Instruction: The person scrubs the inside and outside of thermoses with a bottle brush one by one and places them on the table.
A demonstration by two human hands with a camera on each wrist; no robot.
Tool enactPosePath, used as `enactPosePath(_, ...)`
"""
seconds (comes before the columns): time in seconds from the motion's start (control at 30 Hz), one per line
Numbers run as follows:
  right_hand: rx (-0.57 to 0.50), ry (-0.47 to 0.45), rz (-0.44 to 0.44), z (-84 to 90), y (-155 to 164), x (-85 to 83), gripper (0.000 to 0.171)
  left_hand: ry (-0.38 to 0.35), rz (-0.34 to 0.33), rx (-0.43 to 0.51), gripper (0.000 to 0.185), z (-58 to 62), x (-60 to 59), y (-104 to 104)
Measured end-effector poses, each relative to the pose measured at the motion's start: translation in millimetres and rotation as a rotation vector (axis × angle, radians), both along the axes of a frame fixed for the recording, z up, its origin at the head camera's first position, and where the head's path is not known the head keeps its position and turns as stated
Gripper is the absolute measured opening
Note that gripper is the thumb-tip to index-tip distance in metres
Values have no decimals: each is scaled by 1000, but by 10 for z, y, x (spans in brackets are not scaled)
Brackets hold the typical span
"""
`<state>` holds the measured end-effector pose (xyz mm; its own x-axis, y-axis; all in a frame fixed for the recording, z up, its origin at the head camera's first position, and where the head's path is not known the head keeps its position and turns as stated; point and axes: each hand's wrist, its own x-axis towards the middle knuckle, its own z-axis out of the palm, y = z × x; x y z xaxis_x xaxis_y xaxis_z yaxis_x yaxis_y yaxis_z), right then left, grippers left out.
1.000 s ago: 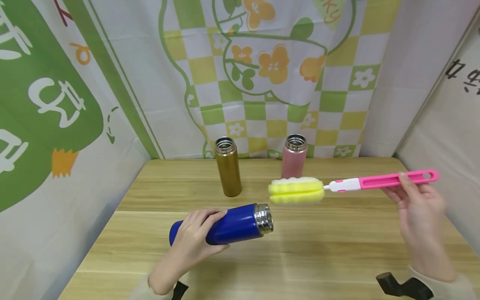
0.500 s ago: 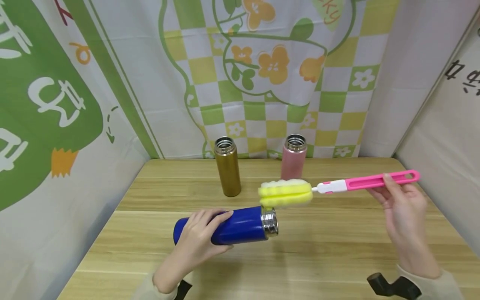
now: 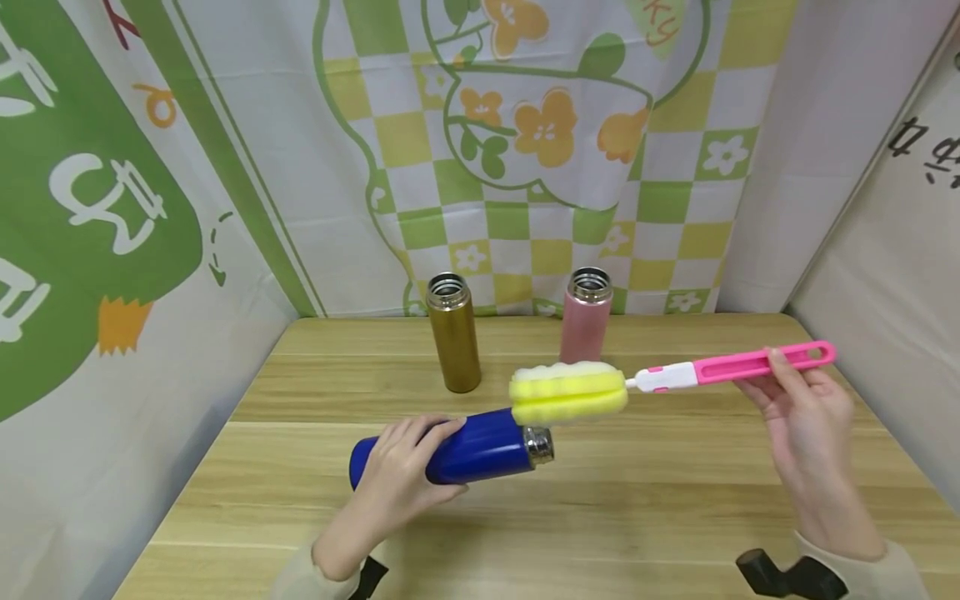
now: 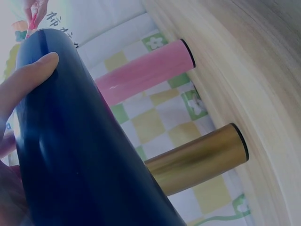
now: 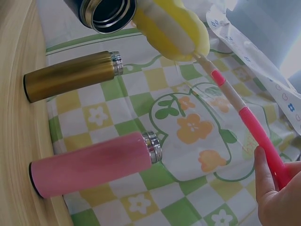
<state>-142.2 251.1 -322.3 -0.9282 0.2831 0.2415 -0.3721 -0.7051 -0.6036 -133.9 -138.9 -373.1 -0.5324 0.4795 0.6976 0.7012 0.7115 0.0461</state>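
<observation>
My left hand (image 3: 401, 471) grips a blue vacuum flask (image 3: 483, 450) that is tilted almost onto its side, its steel mouth pointing right. The flask has no lid, and its dark inside shows in the right wrist view. With my right hand (image 3: 810, 417) I pinch the pink handle of a bottle brush (image 3: 750, 364). Its yellow and white sponge head (image 3: 570, 393) points left and, in the head view, overlaps the upper part of the flask's mouth. The sponge is outside the flask; whether it touches the rim I cannot tell.
A gold flask (image 3: 454, 342) and a pink flask (image 3: 585, 321), both lidless, stand upright toward the back of the wooden table (image 3: 675, 475). The sponge head is in front of the pink one's base. A patterned cloth (image 3: 517, 242) hangs behind the table, with printed cloth at both sides.
My right hand has brought the brush left and slightly down, so its sponge now overlaps the blue flask's mouth. The left hand has shifted a little to the right with the flask.
</observation>
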Motion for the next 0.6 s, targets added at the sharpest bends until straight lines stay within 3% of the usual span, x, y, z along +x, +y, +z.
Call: enactPosePath(0.6,72,-29,69,-54,79,39,11,-90,35,65,73,-38,-68,-20)
